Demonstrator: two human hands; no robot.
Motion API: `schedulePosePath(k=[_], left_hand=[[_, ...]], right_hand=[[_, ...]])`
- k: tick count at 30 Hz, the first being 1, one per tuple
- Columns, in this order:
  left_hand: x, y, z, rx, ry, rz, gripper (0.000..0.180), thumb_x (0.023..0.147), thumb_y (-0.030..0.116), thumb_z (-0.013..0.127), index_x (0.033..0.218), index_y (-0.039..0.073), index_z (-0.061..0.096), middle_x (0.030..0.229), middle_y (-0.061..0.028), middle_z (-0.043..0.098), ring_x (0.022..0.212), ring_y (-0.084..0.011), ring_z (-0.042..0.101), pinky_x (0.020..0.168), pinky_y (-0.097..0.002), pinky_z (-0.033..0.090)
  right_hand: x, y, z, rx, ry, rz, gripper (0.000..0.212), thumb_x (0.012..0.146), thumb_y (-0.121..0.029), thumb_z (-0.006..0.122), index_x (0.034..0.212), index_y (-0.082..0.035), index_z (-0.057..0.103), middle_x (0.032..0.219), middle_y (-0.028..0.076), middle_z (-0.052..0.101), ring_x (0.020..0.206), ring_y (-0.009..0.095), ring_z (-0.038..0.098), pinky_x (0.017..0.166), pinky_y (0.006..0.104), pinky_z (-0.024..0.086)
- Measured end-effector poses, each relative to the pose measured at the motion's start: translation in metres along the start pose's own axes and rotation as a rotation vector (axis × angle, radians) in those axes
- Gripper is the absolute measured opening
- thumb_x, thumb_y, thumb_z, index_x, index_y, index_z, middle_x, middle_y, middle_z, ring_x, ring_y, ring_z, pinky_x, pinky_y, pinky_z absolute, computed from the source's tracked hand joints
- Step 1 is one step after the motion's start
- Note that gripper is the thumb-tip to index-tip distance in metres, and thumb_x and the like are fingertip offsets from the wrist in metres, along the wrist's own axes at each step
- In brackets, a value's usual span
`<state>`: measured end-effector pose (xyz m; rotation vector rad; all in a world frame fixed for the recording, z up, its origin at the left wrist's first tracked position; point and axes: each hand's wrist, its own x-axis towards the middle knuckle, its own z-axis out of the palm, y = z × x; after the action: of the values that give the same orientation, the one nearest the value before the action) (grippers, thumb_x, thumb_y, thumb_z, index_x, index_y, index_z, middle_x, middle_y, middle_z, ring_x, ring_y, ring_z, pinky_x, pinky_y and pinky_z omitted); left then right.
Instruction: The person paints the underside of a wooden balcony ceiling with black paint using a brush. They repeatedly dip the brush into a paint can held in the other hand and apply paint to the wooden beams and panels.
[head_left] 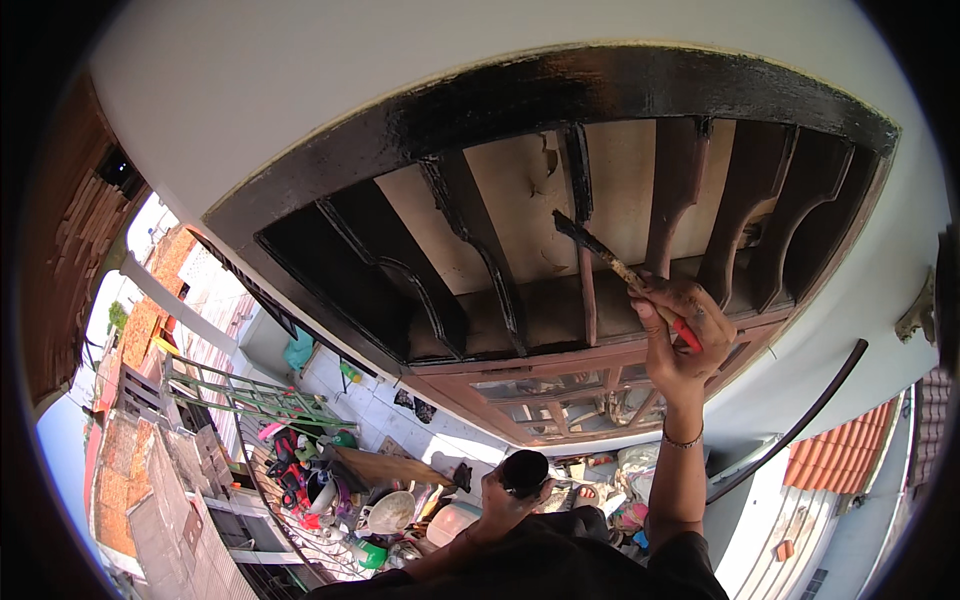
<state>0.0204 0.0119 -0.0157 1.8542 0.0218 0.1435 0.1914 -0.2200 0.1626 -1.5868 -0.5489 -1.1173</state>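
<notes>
My right hand [690, 315] is raised and closed round a paintbrush [612, 262], whose red handle end shows by the palm. The dark bristle tip is at the edge of a vertical slat [587, 280] in a wooden vent frame [480, 100]. That slat is glossy black in its upper part and bare reddish brown below. Slats to its left look black, while those to its right are mostly brown with dark patches. Lower down, my left hand [508, 510] grips a small container of black paint [525, 470]; its fingers are partly hidden.
Beneath the vent is a brown wooden frame with glass panes [560, 385]. White wall [300, 70] surrounds it. Far below left, a green metal ladder [250, 395] lies near a wooden board [385, 465] and cluttered household things. A dark hose or pipe [800, 425] curves at right.
</notes>
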Motion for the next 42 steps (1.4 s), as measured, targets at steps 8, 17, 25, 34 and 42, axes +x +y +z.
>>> schedulePosePath(k=[8, 17, 25, 34, 42], left_hand=[[0.003, 0.001, -0.003, -0.046, 0.032, 0.033, 0.034, 0.076, 0.019, 0.09, 0.099, 0.002, 0.073, 0.092, -0.0092, 0.077, 0.085, -0.0168, 0.076, 0.08, -0.0315, 0.059], [0.015, -0.004, -0.021, -0.052, 0.069, 0.049, 0.037, 0.074, 0.019, 0.091, 0.099, 0.001, 0.072, 0.088, -0.007, 0.076, 0.08, -0.0128, 0.073, 0.077, -0.0294, 0.058], [0.024, -0.006, -0.025, -0.101, 0.04, 0.036, 0.036, 0.075, 0.019, 0.091, 0.1, 0.0, 0.073, 0.088, -0.0076, 0.076, 0.079, -0.0114, 0.071, 0.076, -0.0303, 0.058], [0.024, -0.009, -0.029, -0.152, 0.022, 0.028, 0.031, 0.072, 0.015, 0.09, 0.094, 0.0, 0.073, 0.082, -0.0073, 0.075, 0.075, -0.0121, 0.07, 0.072, -0.0314, 0.057], [0.015, -0.026, -0.037, -0.223, -0.001, -0.127, 0.035, 0.072, 0.011, 0.089, 0.101, 0.0, 0.071, 0.09, -0.0054, 0.075, 0.079, -0.0122, 0.068, 0.075, -0.0325, 0.056]], right_hand=[[-0.036, 0.004, -0.004, 0.115, 0.312, 0.265, 0.016, 0.095, -0.002, 0.071, 0.102, 0.01, 0.066, 0.097, 0.019, 0.071, 0.088, 0.025, 0.074, 0.079, 0.0333, 0.064], [-0.062, -0.044, 0.09, -0.095, 0.401, 0.319, 0.027, 0.104, -0.01, 0.061, 0.124, 0.007, 0.066, 0.104, 0.011, 0.066, 0.097, 0.021, 0.072, 0.085, 0.0293, 0.061], [-0.067, -0.041, 0.098, -0.194, 0.476, 0.267, 0.031, 0.103, -0.007, 0.06, 0.131, 0.006, 0.063, 0.117, 0.015, 0.056, 0.092, 0.022, 0.068, 0.081, 0.0324, 0.056], [-0.103, -0.057, 0.136, -0.269, 0.274, 0.172, 0.046, 0.095, -0.001, 0.066, 0.14, 0.004, 0.059, 0.123, 0.02, 0.051, 0.109, 0.028, 0.056, 0.087, 0.0338, 0.052], [-0.067, -0.056, 0.167, -0.236, 0.423, 0.186, 0.055, 0.089, 0.006, 0.07, 0.142, 0.004, 0.057, 0.124, 0.023, 0.057, 0.111, 0.032, 0.053, 0.092, 0.0357, 0.049]])
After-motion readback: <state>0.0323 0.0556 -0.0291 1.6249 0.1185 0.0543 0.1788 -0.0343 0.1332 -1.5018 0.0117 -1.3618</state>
